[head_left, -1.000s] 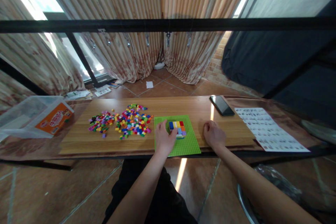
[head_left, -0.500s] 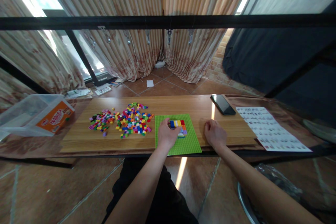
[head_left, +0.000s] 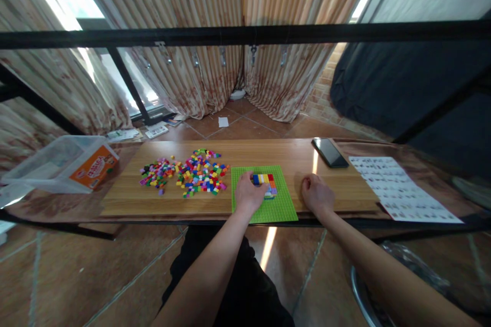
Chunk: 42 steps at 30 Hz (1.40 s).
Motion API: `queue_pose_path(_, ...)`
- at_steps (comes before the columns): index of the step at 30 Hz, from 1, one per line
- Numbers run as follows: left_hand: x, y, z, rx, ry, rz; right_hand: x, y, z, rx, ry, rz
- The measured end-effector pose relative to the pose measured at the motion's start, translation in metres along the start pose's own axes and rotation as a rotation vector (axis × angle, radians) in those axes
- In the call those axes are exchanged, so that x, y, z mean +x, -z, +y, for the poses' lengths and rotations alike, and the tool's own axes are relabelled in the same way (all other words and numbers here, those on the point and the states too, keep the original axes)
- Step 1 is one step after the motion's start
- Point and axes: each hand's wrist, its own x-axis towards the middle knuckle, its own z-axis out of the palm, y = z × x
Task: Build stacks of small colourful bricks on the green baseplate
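Note:
A green studded baseplate (head_left: 282, 207) lies at the front of the wooden board. On it sits a low build of toy bricks (head_left: 271, 184) in blue, white, yellow, red, orange and lilac. My left hand (head_left: 247, 195) is curved around the build's left side, with thumb and fingers closed against it. The palm hides part of the build. To the right of the baseplate, my right hand (head_left: 317, 193) rests on the board as a loose fist. Its curled fingers hide whatever may be inside.
Loose colourful bricks (head_left: 203, 176) lie in piles to the left. A clear plastic box (head_left: 57, 163) with an orange label stands at far left. On the right are a phone (head_left: 330, 153) and a printed sheet (head_left: 399, 189). A black bar (head_left: 215, 34) crosses beyond the board.
The whole view has shifted slightly, so everything appears a little further right. Both hands keep nearly the same places relative to the baseplate and board.

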Motion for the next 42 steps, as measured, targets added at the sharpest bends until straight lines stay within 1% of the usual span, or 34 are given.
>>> queue_pose_path(3, -0.001, 0.003, 0.001, -0.021, -0.002, 0.001, -0.001, 0.001, 0.000, -0.012, 0.000, 0.009)
queue_pose_path(5, -0.003, 0.006, 0.001, -0.055, -0.017, 0.023, -0.001, 0.001, 0.000, -0.012, -0.002, 0.009)
queue_pose_path(7, -0.008, 0.013, -0.001, -0.107, -0.037, 0.063, -0.001, 0.002, 0.000, -0.004, 0.002, 0.002)
queue_pose_path(9, -0.016, 0.023, -0.008, -0.147, -0.055, 0.085, -0.001, 0.002, 0.001, 0.005, 0.004, -0.012)
queue_pose_path(11, -0.027, 0.036, -0.023, -0.150, -0.073, 0.080, -0.001, 0.001, 0.002, 0.012, -0.009, -0.022)
queue_pose_path(13, -0.039, 0.050, -0.043, -0.138, -0.083, 0.081, 0.000, 0.000, 0.003, 0.019, -0.014, -0.022)
queue_pose_path(16, -0.052, 0.075, -0.077, -0.137, -0.026, 0.149, 0.002, -0.003, 0.004, 0.016, -0.010, -0.027)
queue_pose_path(19, -0.055, 0.099, -0.100, -0.061, 0.029, 0.214, 0.003, -0.005, 0.006, 0.000, -0.002, -0.020)
queue_pose_path(22, -0.045, 0.118, -0.109, 0.057, 0.031, 0.273, 0.003, -0.006, 0.008, -0.010, -0.001, -0.035)
queue_pose_path(24, -0.034, 0.128, -0.109, 0.144, 0.024, 0.295, 0.003, -0.006, 0.009, -0.009, -0.004, -0.043)
queue_pose_path(27, -0.013, 0.136, -0.105, 0.282, 0.031, 0.292, 0.004, -0.006, 0.010, -0.014, 0.004, -0.053)
queue_pose_path(31, 0.013, 0.138, -0.100, 0.467, 0.038, 0.294, 0.005, -0.007, 0.011, -0.027, 0.021, -0.064)
queue_pose_path(34, 0.026, 0.136, -0.097, 0.572, 0.029, 0.294, 0.005, -0.009, 0.012, -0.030, 0.014, -0.043)
queue_pose_path(38, 0.032, 0.133, -0.096, 0.617, 0.032, 0.283, 0.005, -0.011, 0.012, -0.029, 0.021, -0.011)
queue_pose_path(42, 0.029, 0.135, -0.102, 0.610, -0.002, 0.295, 0.004, -0.009, 0.010, -0.037, 0.024, 0.001)
